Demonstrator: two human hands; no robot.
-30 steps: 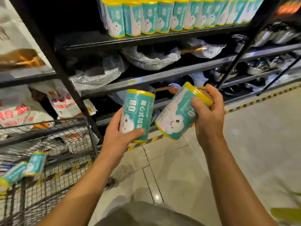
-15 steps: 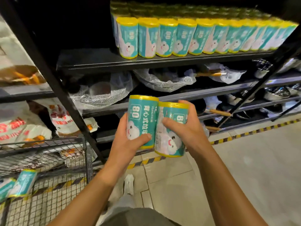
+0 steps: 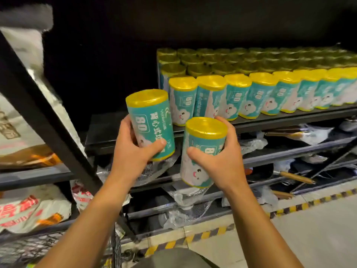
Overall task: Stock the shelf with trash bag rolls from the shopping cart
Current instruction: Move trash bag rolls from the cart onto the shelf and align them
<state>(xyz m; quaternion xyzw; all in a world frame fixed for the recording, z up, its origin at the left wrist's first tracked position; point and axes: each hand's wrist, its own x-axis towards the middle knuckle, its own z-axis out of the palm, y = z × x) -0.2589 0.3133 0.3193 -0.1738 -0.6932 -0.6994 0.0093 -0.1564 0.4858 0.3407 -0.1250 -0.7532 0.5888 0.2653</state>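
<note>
- Gripping one item each, the left hand (image 3: 131, 149) wraps its fingers and thumb around a teal cylindrical trash bag roll with a yellow plastic cap (image 3: 149, 122), and the right hand (image 3: 218, 161) wraps around a second teal, yellow-capped roll (image 3: 202, 151).
- Change over the last second: both rolls were held low in front of the lower shelves, the right one tipped sideways. They are now raised to the level of the black metal shelf board (image 3: 108, 128), and both stand close to upright — the left roll leans slightly left.
- Position relative to the fingers: the left roll's cap sits above the left fingertips, just beside the end of the front row of stocked yellow-capped rolls (image 3: 251, 93). The right roll sits lower, its cap just below the shelf edge, beyond the right fingertips.
- Free shelf surface lies directly behind and left of the left-hand fingers, at the open end of the row.
- Judgement: the transfer from cart to shelf is nearly complete for this pair — placement is the step in hand. The left roll appears best positioned to go down first.
- Risk: the neighbouring row stands tightly packed; a nudge could topple its end roll.
</note>
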